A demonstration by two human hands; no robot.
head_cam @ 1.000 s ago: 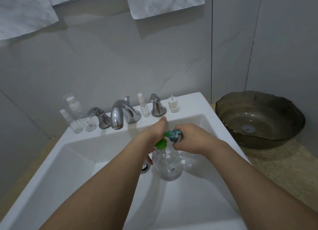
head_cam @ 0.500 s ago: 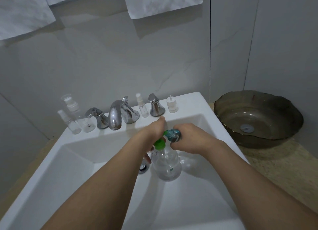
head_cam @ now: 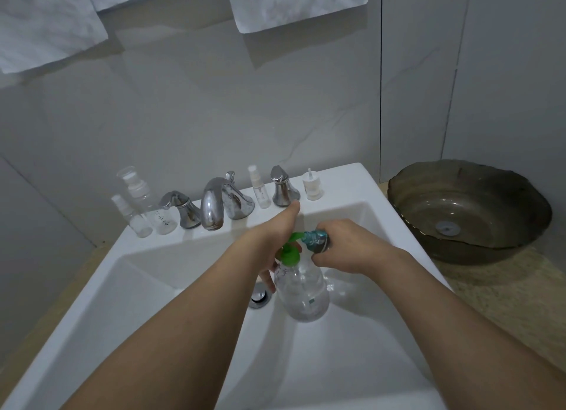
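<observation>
Clear bottle [head_cam: 301,290], held upright over the basin of the white sink [head_cam: 183,287], just beside the drain [head_cam: 258,296]. A green funnel [head_cam: 290,253] is seated in its neck. A small teal bottle [head_cam: 315,241] is tipped almost level, with its mouth laid against the funnel's rim.

The clear bottle is gripped at the neck by the left hand [head_cam: 275,238]: most fingers are wrapped round it below the funnel, while one digit is stretched straight toward the taps. The teal bottle is clamped in the right hand [head_cam: 346,247], whose fingers are curled together round its body. Whether liquid is passing cannot be told.

On the sink's back ledge a chrome spout [head_cam: 214,207] is flanked by a left tap handle [head_cam: 179,207] and a right tap handle [head_cam: 280,186]. Two clear spray bottles [head_cam: 144,207] are stood at the far left of the ledge. A slim spray vial [head_cam: 258,186] is set between spout and right handle, and a white pump cap [head_cam: 312,186] is placed just beyond that handle.

To the right, well apart from the hands, a brown glass bowl [head_cam: 468,210] is rested on the speckled counter [head_cam: 490,302]. White sheets [head_cam: 300,2] are hung on the grey wall above.
</observation>
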